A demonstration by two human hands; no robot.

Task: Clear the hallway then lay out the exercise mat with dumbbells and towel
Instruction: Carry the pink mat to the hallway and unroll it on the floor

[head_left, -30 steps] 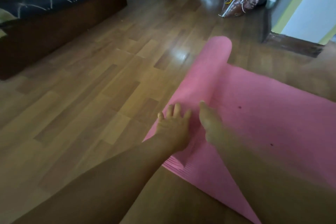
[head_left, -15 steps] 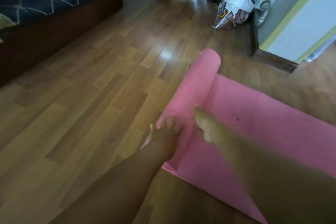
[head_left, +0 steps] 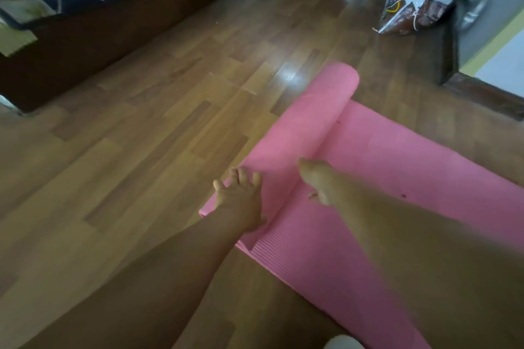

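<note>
Pink mat point(head_left: 397, 167), half unrolled on the floor point(head_left: 170, 127) at 3 o'clock, is pressed at its roll point(head_left: 306, 127) by the flat left hand point(head_left: 241, 201) and straight-fingered right hand point(head_left: 314, 178), nothing being grasped; the roll could be skewed toward 11 o'clock if pushed unevenly.

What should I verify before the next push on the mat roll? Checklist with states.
1. Left hand flat on the near end of the roll, fingers spread: ok.
2. Right hand against the roll where it meets the flat part: ok.
3. Floor ahead of the roll free up to the bed frame: ok.
4. Unrolled mat lying flat: ok where visible; its right end is out of frame.
5. Bag apart from the roll's far end: ok.
6. Dumbbells and towel within reach: cannot tell, neither is in view.
</note>
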